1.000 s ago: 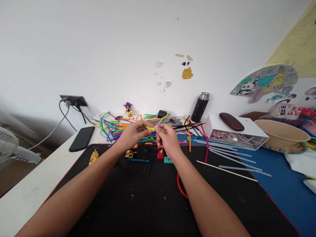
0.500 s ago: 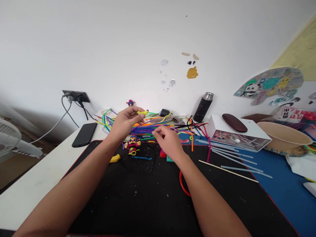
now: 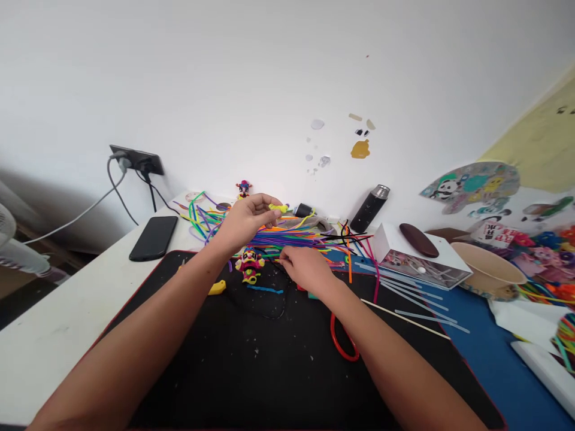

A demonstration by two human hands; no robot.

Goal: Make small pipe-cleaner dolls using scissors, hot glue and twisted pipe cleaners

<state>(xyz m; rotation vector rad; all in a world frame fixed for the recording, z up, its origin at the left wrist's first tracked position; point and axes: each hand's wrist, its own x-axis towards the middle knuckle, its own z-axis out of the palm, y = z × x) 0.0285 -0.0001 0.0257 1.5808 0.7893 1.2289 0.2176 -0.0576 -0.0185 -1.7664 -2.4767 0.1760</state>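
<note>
My left hand [image 3: 251, 220] is raised over the pile of coloured pipe cleaners [image 3: 287, 238], pinching a small yellow twisted pipe-cleaner piece [image 3: 279, 208] between thumb and fingers. Lower and to the right, at the pile's near edge, my right hand [image 3: 308, 266] has its fingers curled together; whatever is in them is hidden. Between my forearms a small pipe-cleaner doll [image 3: 250, 266] in magenta, yellow and blue lies on the black mat [image 3: 251, 371]. A short blue pipe cleaner [image 3: 265, 289] rests just below it.
Red-handled scissors [image 3: 344, 344], partly covered, lie by my right forearm. A yellow object [image 3: 218, 287] is by the left one. Farther out are a phone [image 3: 153, 238], a black flask [image 3: 369, 208], a white box [image 3: 422, 257], a wooden stick [image 3: 404, 318], glue sticks [image 3: 422, 293] and a second doll [image 3: 244, 189].
The camera view has shifted. My left hand, with the yellow piece, has moved a little right; my right hand has come slightly lower, its fingers still curled.
</note>
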